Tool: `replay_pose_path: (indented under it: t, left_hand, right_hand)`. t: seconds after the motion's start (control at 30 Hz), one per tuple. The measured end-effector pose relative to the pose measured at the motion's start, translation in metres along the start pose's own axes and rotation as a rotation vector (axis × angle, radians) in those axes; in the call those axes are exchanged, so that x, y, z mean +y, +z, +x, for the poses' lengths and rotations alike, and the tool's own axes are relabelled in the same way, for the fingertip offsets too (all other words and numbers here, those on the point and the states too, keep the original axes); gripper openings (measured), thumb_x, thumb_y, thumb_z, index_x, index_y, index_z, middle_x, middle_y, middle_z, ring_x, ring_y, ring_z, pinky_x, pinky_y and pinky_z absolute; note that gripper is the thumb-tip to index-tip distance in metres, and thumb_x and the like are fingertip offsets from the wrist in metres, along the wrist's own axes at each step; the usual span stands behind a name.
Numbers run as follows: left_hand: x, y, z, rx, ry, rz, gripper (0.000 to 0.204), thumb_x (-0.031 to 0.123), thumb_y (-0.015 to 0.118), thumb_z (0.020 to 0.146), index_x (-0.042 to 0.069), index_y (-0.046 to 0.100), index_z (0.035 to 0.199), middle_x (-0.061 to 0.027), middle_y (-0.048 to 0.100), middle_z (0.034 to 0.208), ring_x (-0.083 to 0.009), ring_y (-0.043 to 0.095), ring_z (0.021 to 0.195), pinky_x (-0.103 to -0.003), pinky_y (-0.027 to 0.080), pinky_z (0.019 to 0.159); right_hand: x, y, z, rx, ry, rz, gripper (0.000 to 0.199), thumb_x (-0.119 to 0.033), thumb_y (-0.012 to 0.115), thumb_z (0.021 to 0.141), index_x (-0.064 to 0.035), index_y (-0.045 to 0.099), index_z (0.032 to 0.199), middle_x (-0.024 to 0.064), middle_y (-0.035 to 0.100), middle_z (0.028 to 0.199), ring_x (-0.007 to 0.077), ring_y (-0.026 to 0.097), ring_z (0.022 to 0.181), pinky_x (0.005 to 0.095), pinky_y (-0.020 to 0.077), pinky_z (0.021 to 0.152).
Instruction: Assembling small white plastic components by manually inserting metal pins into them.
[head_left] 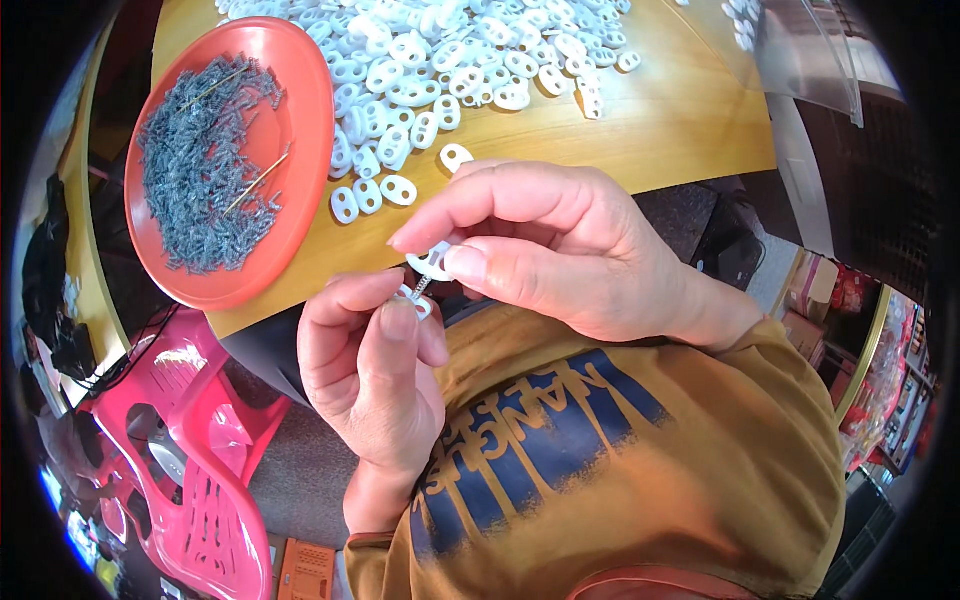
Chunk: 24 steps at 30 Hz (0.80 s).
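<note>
Near the table's front edge, my two hands are close together with small white plastic parts between them. My left hand is closed, its thumb and fingers pinching a white plastic piece with holes. My right hand pinches another white plastic piece between thumb and forefinger, just above the first. A small metal spring stands tilted between the two pieces and seems to touch both. The fingers partly hide both pieces.
A heap of white two-holed plastic pieces covers the table's far side. At left, a red plate holds many small springs and two thin sticks. A pink plastic chair stands lower left. Shelves with packages are at right.
</note>
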<state>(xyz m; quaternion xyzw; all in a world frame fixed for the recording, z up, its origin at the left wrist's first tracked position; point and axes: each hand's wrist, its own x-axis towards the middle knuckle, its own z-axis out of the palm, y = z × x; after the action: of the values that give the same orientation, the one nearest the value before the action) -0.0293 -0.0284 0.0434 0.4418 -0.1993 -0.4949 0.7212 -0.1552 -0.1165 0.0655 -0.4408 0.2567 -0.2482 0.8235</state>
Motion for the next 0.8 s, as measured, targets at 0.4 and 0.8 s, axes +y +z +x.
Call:
replay_pose_path:
  t: [0.4,0.8]
  left_hand:
    - [-0.0011,0.0012,-0.0013,0.067,-0.021,0.039,0.013,-0.001,0.054,0.081,-0.001,0.052,0.095,-0.0053,0.054,0.080,-0.0072,0.046,0.052,-0.019,0.040,0.051]
    - [0.0005,-0.0001,-0.0034,0.015,-0.034,-0.032,0.017,0.003,0.057,0.082,-0.001,0.051,0.097,-0.0101,0.058,0.080,-0.0126,0.053,0.057,-0.022,0.044,0.054]
  right_hand:
    - [0.0038,-0.0064,0.0047,-0.018,-0.475,-0.737,0.020,0.003,0.051,0.078,-0.0012,0.060,0.095,0.0084,0.054,0.079,0.0188,0.056,0.071,0.0268,0.0438,0.061]
    - [0.0105,-0.0028,0.0059,0.036,-0.432,-0.645,0.014,-0.004,0.054,0.078,-0.0042,0.061,0.090,0.0079,0.053,0.073,0.0210,0.055,0.067,0.0292,0.0437,0.058]
